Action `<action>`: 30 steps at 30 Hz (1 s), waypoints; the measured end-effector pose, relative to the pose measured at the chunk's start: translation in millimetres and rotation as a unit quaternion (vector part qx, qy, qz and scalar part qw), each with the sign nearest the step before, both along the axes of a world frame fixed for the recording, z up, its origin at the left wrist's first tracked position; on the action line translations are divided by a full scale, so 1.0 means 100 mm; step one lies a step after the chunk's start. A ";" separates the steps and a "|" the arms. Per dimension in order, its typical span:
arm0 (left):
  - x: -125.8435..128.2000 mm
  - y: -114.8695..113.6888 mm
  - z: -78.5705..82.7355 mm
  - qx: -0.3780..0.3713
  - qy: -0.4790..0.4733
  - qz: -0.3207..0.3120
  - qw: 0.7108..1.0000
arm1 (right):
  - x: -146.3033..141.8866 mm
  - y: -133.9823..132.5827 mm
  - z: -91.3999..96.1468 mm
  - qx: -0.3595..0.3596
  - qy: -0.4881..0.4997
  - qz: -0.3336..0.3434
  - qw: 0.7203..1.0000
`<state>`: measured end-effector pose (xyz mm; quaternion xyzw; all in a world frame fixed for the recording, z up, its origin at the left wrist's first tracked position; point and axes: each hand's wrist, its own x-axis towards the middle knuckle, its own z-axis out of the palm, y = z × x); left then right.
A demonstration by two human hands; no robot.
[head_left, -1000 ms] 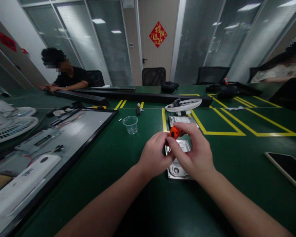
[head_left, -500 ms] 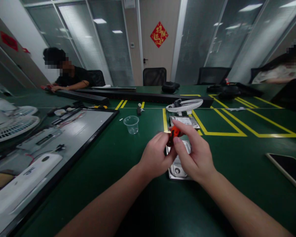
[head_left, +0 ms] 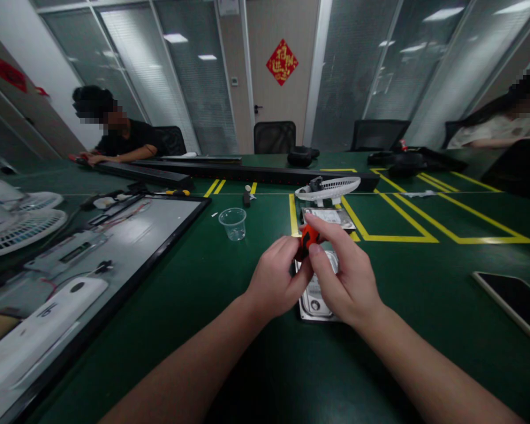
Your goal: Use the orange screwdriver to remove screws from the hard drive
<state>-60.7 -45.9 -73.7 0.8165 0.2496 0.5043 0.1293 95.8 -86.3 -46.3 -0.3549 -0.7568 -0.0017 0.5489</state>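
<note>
An orange-and-black screwdriver handle [head_left: 309, 237] stands between my two hands, above a silver hard drive [head_left: 314, 303] lying on the table. My right hand [head_left: 347, 268] has its thumb and fingers closed on the handle. My left hand [head_left: 276, 274] is closed around the lower part of the screwdriver, where fingers hide the shaft and tip. Both hands cover much of the drive. Just beyond them lies a second hard drive [head_left: 335, 218] with a pale label.
A clear plastic cup [head_left: 233, 224] stands left of my hands. Further left lies an opened panel [head_left: 168, 215] with a white casing [head_left: 48, 324] on it. A white fan grille [head_left: 335, 187] sits beyond the drives, a phone [head_left: 512, 303] at right. Two people sit across the table.
The view has shifted slightly, so most things sit a little further left. The screwdriver handle looks slightly turned between my fingers. Both hands keep their hold over the hard drive.
</note>
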 end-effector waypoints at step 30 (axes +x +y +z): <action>0.00 -0.02 0.01 -0.015 -0.041 0.034 0.998 | -0.02 0.03 0.02 0.026 0.003 -0.021 0.999</action>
